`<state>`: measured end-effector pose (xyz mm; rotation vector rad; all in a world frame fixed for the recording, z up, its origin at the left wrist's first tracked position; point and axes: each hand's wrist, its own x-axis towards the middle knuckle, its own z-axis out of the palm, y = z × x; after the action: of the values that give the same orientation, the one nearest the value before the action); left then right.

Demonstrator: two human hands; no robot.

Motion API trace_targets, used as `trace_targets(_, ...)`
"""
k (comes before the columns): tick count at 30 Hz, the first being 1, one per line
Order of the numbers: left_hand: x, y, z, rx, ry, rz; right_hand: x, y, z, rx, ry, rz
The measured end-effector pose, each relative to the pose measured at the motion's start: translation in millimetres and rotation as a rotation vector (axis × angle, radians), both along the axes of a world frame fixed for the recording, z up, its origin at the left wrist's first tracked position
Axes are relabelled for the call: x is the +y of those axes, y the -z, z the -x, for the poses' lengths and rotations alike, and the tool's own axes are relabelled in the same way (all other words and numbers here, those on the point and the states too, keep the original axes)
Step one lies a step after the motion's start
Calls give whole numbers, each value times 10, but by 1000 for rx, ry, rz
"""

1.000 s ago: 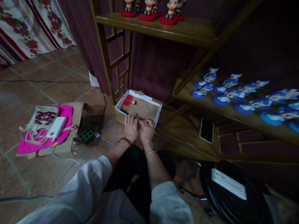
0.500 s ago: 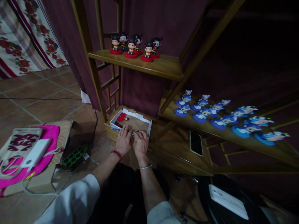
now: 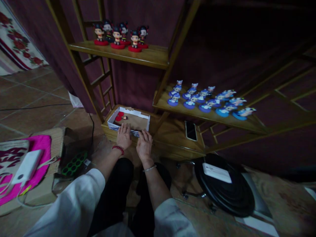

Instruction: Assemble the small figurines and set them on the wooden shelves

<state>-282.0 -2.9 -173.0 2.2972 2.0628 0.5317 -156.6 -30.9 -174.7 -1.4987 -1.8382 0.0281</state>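
A shallow white cardboard box [image 3: 112, 126] with a brown inside sits on the low wooden shelf. In its far left part lie red discs [image 3: 119, 116] and a small figurine piece [image 3: 124, 118]. My left hand [image 3: 124, 135], wearing a red bead bracelet, stretches its fingers over the box's near wall. Close beside it, my right hand [image 3: 144, 142], with a silver bangle, has its fingers bent at the near right corner of the box. Nothing shows in either hand, though the undersides of the fingers are hidden.
Above stand several black-haired figurines on red bases [image 3: 118, 39]. Several blue figurines [image 3: 208, 104] fill the right shelf. A phone [image 3: 191, 130] lies below them. A black stool [image 3: 227, 187] carries a white object [image 3: 216, 172]. A white power bank [image 3: 26, 167] lies at left.
The view has swung right, so the shelves appear further left. My hands have drawn slightly apart and back toward the box's near edge, with the right one at the near right corner.
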Motion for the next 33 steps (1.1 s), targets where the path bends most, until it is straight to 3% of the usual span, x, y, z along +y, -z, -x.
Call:
trace_targets(6,-8,12,-219,-64,-133,-20,-193,11,-4,45,43,77)
trace_targets(12,-25,28,-403,-99,-47,-13,-232,95,-38,166,46,62)
trace_targets(15,4,33,-448,-139,-68,-8,-213,141,-69,209,68,55)
trace_targets(23,37,184,-500,-252,-23,-110,-199,144,-119,301,188,98)
trace_targets(33,160,233,-428,-346,-6,-67,-641,280,-142,372,182,121)
